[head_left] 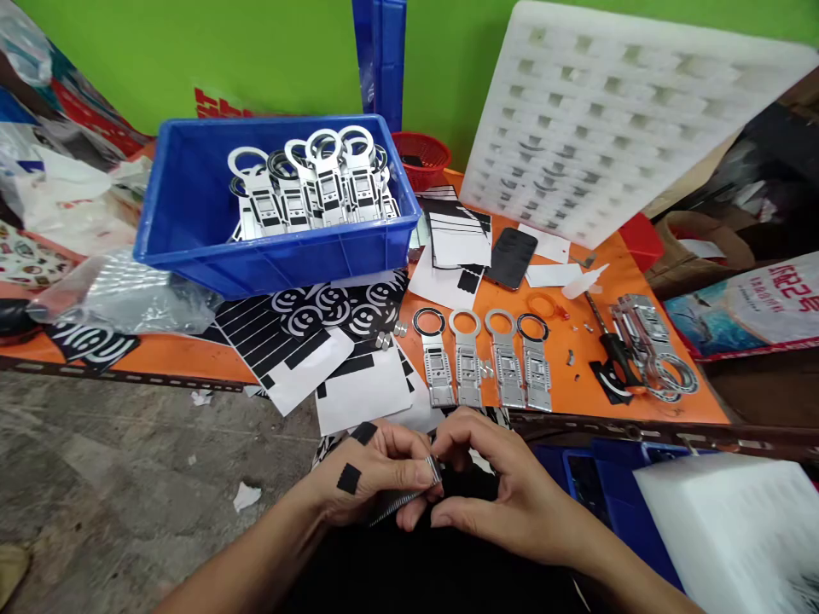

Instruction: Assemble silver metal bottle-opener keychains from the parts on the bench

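Note:
Near my lap, my left hand (390, 469) is closed around a ribbed stick of small silvery pieces (392, 507), its thumb pressing on one end. Two black sticker patches (349, 478) cling to the back of that hand. My right hand (512, 495) is curved beside it, thumb and index finger apart, the index fingertip close to the stick's end; I cannot tell if it touches. Just beyond the hands, several metal ring-topped brackets (467, 375) lie in a row on the orange table (569, 333). Small silvery blocks (383, 340) rest among the sticker sheets to their left.
A blue bin (275, 264) at the back left holds more ring-topped brackets. White foam tray (614, 128) leans at the back right. A phone (511, 257), screwdriver (618, 350), bracket pile (659, 341) and black-and-white sticker sheets (364, 388) lie on the table.

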A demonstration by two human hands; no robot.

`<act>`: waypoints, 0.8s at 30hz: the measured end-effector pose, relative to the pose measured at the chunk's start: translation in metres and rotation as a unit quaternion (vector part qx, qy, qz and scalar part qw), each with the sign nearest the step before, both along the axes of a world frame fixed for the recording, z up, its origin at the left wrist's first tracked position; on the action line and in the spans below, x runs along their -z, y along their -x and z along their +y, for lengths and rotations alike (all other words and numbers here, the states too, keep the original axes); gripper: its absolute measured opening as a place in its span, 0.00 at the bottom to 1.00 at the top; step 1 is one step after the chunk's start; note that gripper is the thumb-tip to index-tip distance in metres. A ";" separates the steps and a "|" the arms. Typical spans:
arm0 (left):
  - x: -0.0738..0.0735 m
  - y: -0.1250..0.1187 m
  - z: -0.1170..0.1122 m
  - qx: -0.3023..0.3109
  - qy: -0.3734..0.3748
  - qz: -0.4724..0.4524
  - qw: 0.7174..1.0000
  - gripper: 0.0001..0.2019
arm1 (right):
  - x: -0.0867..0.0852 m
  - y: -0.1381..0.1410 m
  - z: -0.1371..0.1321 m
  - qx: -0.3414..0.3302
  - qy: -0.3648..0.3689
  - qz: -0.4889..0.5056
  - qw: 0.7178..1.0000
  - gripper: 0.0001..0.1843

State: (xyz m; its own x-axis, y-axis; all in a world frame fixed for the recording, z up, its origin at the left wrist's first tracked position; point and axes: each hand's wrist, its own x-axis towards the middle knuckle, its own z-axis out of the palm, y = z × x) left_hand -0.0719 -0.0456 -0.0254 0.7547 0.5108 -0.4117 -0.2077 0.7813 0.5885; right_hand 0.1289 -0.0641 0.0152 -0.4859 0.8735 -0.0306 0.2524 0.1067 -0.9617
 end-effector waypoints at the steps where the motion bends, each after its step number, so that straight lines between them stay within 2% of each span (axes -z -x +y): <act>1: 0.000 -0.001 0.000 -0.001 -0.004 0.000 1.000 0.13 | -0.001 0.000 0.000 -0.002 0.006 -0.011 1.000 0.15; 8: -0.001 -0.003 -0.005 0.007 -0.035 0.021 0.999 0.12 | -0.006 0.004 0.000 -0.022 0.026 -0.053 0.998 0.14; 16: -0.004 -0.006 -0.007 0.023 -0.048 0.033 0.998 0.14 | 0.000 0.004 0.000 -0.040 0.060 -0.059 0.996 0.13; 24: -0.002 -0.007 -0.009 0.019 -0.039 0.035 0.998 0.14 | 0.005 0.004 -0.001 -0.041 0.034 -0.052 0.997 0.13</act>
State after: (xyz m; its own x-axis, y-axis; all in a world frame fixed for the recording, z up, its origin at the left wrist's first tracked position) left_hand -0.0648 -0.0544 -0.0236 0.7446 0.5148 -0.4249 -0.1351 0.7396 0.6594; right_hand 0.1245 -0.0652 0.0105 -0.5465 0.8252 -0.1427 0.3441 0.0659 -0.9366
